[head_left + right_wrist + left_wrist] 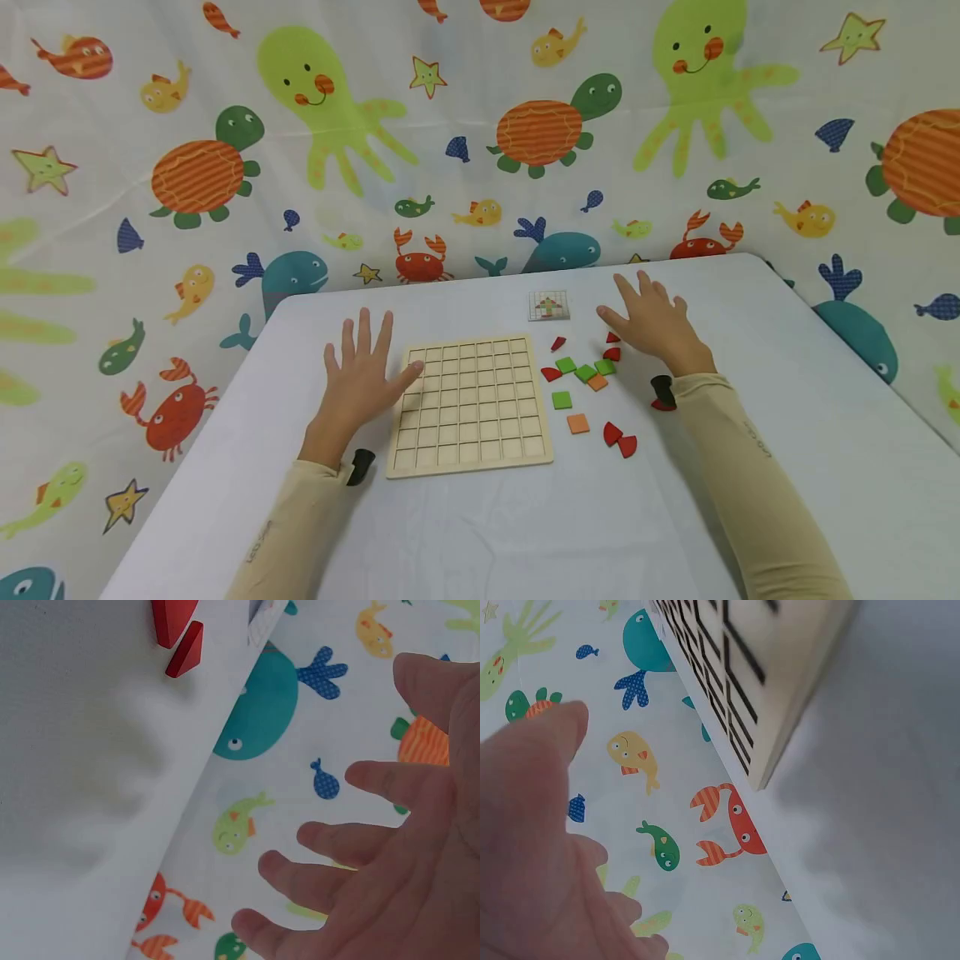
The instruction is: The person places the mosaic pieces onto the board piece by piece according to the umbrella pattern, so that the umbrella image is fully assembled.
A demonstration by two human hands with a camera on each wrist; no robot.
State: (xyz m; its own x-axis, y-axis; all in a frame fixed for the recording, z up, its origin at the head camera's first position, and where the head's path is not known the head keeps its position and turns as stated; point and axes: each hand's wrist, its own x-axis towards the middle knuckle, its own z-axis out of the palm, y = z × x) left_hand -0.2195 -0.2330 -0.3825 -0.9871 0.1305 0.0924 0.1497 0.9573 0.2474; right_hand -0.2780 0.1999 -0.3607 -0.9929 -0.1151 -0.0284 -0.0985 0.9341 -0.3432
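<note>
My left hand (358,387) hovers with spread fingers at the left side of a square wooden grid board (471,406), its thumb over the board's upper left part. My right hand (654,323), fingers apart and holding nothing, is above the table beyond the loose tiles. Between the board and my right arm lie several red wedge tiles (627,446), green square tiles (562,400) and orange square tiles (578,423). In the right wrist view, red tiles (187,651) show at the top, away from the fingers. The board's edge (780,712) stands near the left thumb.
A small pattern card (549,306) with a coloured figure on a grid lies behind the tiles. The white table (480,533) ends at a curtain (465,208) printed with sea animals. A red tile (663,405) is partly hidden by the black strap at my right wrist.
</note>
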